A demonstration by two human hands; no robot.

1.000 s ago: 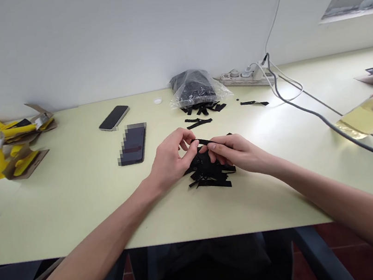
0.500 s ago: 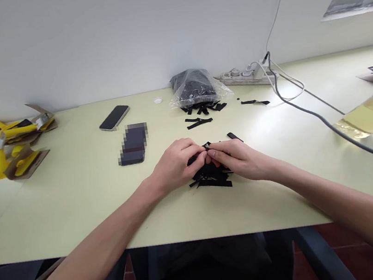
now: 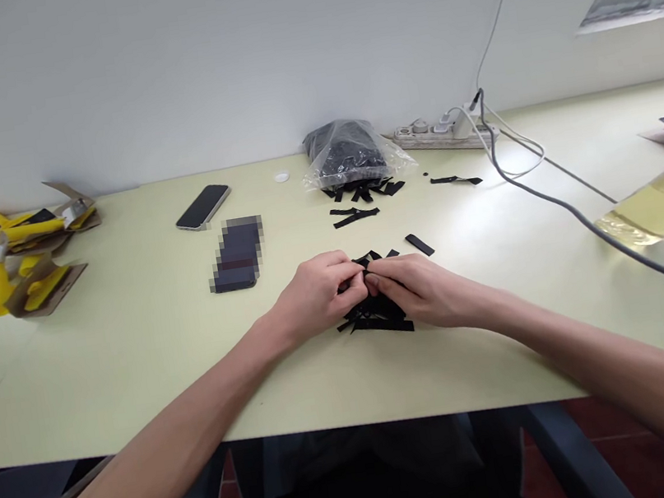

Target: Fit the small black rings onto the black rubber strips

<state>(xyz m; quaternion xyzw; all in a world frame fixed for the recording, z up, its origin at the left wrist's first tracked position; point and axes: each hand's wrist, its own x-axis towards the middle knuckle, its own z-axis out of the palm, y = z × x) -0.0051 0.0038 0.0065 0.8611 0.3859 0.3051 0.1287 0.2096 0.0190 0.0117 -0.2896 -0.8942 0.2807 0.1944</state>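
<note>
My left hand and my right hand meet fingertip to fingertip over a pile of black strips on the table. Both are closed in a pinch on a small black strip, most of it hidden by the fingers. A single short black strip lies just beyond my right hand. Farther back, a crossed pair of black strips lies in front of a clear plastic bag full of black pieces, with several more strips at its mouth.
Two phones, a black one and a blurred one, lie left of my hands. Yellow items with cardboard are at the far left. A power strip and a dark cable are to the right, near a yellowish clear package.
My hands have sunk slightly and the fingers have shifted around the small strip, the right fingers now more curled. The strip beyond my right hand is more exposed.
</note>
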